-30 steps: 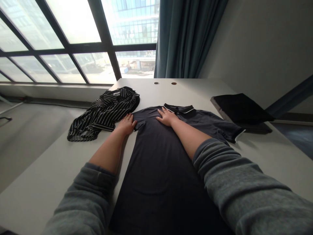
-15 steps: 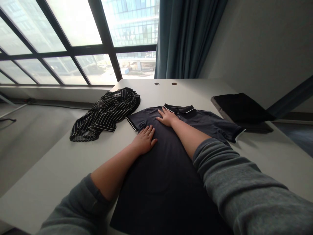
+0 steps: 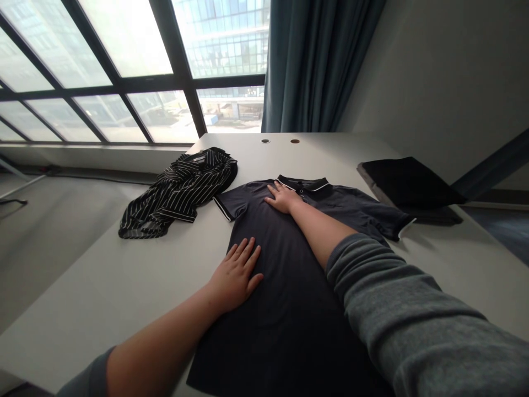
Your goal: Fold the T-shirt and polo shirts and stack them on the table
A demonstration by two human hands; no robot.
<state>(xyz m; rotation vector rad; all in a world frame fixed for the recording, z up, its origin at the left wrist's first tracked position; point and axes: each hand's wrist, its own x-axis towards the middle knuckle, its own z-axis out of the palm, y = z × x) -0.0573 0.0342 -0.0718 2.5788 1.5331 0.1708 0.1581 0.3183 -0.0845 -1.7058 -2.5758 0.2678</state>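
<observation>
A dark polo shirt (image 3: 285, 275) with a white-edged collar lies spread face up on the pale table (image 3: 124, 275). My left hand (image 3: 235, 273) rests flat on the shirt's left side near its edge, fingers stretched out. Just below the collar, my right hand (image 3: 281, 197) lies flat on the chest, fingers open. Neither hand holds anything.
A crumpled black shirt with white stripes (image 3: 182, 187) lies at the table's left edge. A folded dark garment stack (image 3: 407, 184) sits at the right. Two cable holes (image 3: 280, 141) mark the far side, with a window and a teal curtain (image 3: 314, 60) beyond.
My left hand has slid from the left sleeve down the shirt's left side toward me, and the sleeve now lies spread out. My right hand has stayed below the collar.
</observation>
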